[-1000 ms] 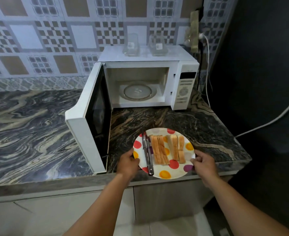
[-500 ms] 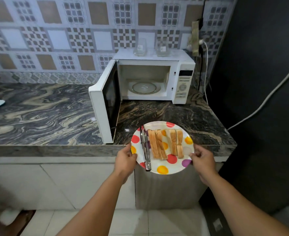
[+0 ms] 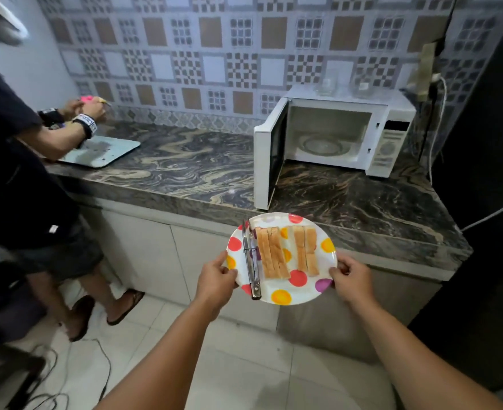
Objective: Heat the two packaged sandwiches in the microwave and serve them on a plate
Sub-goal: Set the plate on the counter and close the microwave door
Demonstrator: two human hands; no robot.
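I hold a white polka-dot plate (image 3: 300,294) in the air in front of the counter edge. My left hand (image 3: 216,276) grips its left rim and my right hand (image 3: 352,279) grips its right rim. Two sandwiches lie on the plate, a wider one (image 3: 271,251) and a narrower one (image 3: 305,250) to its right. Metal tongs (image 3: 251,261) lie along the plate's left side. The white microwave (image 3: 386,119) stands on the counter at the back right with its door (image 3: 269,152) swung open and its glass turntable (image 3: 321,145) bare.
The dark marble counter (image 3: 185,170) runs left to right. Another person (image 3: 22,161) stands at the left beside a pale tray (image 3: 102,149). Cables lie on the tiled floor (image 3: 244,365) at lower left. A dark wall (image 3: 487,143) and a white cord (image 3: 493,213) close the right side.
The plate has been lifted off the counter and carried back, away from the microwave. My view has stepped back and turned left, bringing the other person into sight.
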